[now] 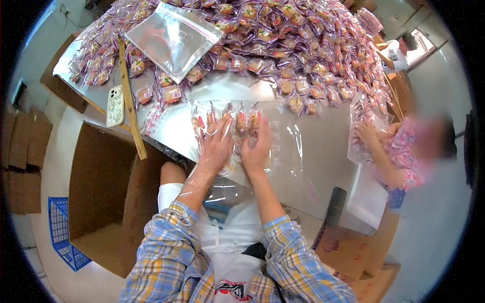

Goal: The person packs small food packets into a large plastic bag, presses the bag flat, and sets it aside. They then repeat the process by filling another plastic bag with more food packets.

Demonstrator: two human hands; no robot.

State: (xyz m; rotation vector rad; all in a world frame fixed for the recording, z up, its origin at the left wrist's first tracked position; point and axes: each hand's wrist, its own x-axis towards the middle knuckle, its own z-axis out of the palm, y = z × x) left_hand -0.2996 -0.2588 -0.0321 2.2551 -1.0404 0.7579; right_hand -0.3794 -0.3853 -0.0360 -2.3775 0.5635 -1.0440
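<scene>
A row of several small wrapped cakes (241, 121) lies inside a large clear plastic bag (288, 151) on the metal table in front of me. My left hand (217, 144) reaches in under the clear film, its fingers stretched out over the cakes on the left. Film wrinkles around that forearm. At the right end of the row, my right hand (257, 149) rests with thumb and fingers apart, fingertips right at the last packets. The bag's near end hangs over my lap.
A big heap of wrapped cakes (303, 45) covers the table's far side, with a stack of clear bags (174, 40) on it. A phone (115, 103) and wooden strip (130, 101) lie left, above an open carton (101, 192). A co-worker (404, 151) handles another bag (359, 134) at right.
</scene>
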